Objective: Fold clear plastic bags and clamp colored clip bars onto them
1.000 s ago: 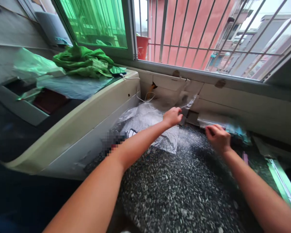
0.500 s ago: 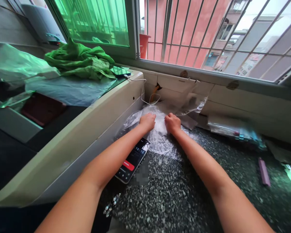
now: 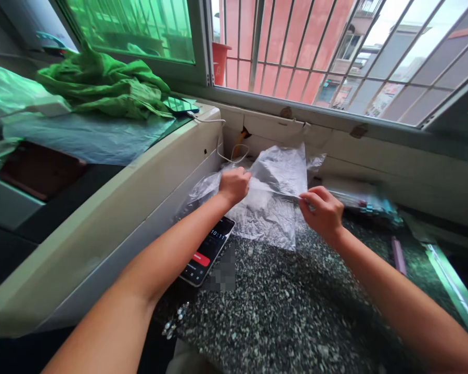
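Observation:
A thin, clear plastic bag (image 3: 283,169) is stretched between my two hands above the speckled stone counter. My left hand (image 3: 234,185) is closed on its left side. At its right corner, my right hand (image 3: 323,210) pinches the edge between thumb and fingers. More crumpled clear plastic (image 3: 265,223) lies flat on the counter beneath. Partly under my left forearm is a phone (image 3: 206,252) with a lit timer screen.
Green cloth (image 3: 109,85) and another phone (image 3: 181,105) rest on the raised ledge at left. A white cable (image 3: 220,150) hangs down behind the plastic. Packaged items (image 3: 362,197) and a purple stick (image 3: 398,255) lie at right. Shiny beads (image 3: 175,322) sit near the front edge.
My right hand has moved right, away from my left hand, and the plastic between them is now spread and lifted. The whole view has shifted slightly to the right.

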### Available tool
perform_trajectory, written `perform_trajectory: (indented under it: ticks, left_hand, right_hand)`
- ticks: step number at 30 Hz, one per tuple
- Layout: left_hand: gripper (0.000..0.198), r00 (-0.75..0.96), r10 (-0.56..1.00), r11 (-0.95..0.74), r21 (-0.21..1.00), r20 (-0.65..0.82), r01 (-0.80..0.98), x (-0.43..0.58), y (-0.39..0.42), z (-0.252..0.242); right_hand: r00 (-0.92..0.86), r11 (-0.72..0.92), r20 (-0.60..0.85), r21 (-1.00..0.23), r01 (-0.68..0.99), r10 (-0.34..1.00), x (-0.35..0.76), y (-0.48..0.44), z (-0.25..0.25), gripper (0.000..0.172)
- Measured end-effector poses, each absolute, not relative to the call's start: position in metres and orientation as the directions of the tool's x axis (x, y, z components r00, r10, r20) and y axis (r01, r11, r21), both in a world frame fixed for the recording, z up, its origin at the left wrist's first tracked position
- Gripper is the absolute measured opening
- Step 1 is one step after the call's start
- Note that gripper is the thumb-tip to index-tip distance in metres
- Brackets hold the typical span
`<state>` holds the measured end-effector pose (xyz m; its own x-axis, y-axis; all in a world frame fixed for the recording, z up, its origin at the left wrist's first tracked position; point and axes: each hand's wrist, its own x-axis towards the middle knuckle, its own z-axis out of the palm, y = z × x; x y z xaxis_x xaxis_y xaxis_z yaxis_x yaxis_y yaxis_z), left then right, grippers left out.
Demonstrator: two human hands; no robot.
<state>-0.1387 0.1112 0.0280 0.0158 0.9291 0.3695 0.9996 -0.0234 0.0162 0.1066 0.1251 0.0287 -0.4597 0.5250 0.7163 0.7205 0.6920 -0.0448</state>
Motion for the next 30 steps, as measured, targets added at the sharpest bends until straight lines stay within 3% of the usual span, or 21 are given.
perform_trajectory:
  ticks: [7, 11, 16, 21, 30]
  left_hand:
    - [0.029, 0.253, 0.848, -0.259, -0.053, 0.466, 0.964, -0.084, 0.035, 0.044]
    - [0.031, 0.427, 0.728, -0.401, -0.171, 0.536, 0.9, -0.067, -0.022, 0.038]
    - [0.025, 0.538, 0.552, -0.489, -0.274, 0.638, 0.828, -0.065, -0.096, 0.035]
    - [0.026, 0.567, 0.509, -0.609, -0.195, 0.648, 0.769, -0.075, -0.154, 0.021]
    - [0.019, 0.435, 0.546, -0.571, -0.062, 0.716, 0.819, -0.094, -0.194, -0.004]
  right_hand:
    - [-0.456, 0.661, 0.75, 0.033, 0.749, 0.479, 0.193, 0.056, 0.039, 0.018]
    - [-0.517, 0.705, 0.801, 0.177, 0.686, 0.302, 0.237, 0.004, 0.032, 0.004]
    - [-0.558, 0.723, 0.772, 0.195, 0.663, 0.304, 0.271, -0.069, 0.02, 0.013]
    - [-0.577, 0.781, 0.745, 0.122, 0.612, 0.335, 0.277, -0.137, 0.009, 0.01]
    - [-0.543, 0.75, 0.703, 0.019, 0.661, 0.46, 0.283, -0.203, 0.011, 0.015]
